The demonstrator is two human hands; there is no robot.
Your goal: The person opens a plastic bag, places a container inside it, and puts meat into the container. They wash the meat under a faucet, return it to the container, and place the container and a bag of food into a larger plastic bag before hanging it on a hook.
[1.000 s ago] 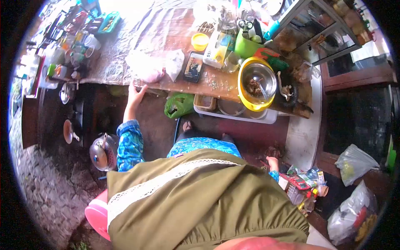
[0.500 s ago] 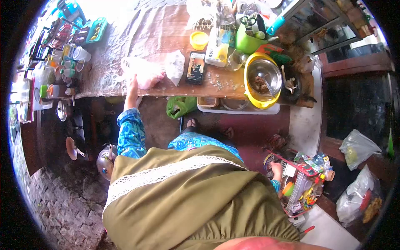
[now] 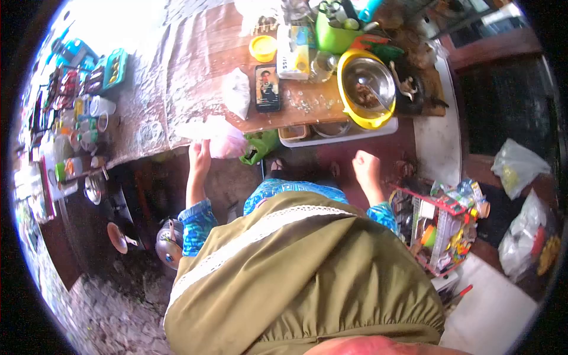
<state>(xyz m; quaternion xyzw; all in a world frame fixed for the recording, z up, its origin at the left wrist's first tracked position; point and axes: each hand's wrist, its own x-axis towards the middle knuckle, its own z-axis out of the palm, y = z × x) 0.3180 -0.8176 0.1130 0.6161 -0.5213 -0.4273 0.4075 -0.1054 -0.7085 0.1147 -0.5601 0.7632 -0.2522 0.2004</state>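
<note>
Pinches a pink-and-white plastic bag (image 3: 225, 139) in the narrowly closed fingers of the left hand (image 3: 199, 158), at the front edge of the tabletop (image 3: 195, 65) and partly beyond it, just beside a green plastic bag (image 3: 258, 147). Curls the right hand (image 3: 367, 168) into a loose fist above the floor, well apart from the bags (cannot tell about anything small inside). Has a white plastic bag (image 3: 237, 94) and a smartphone (image 3: 267, 89) farther back, with a steel bowl (image 3: 378, 74) inside a yellow basin (image 3: 349, 105) off to the right.
</note>
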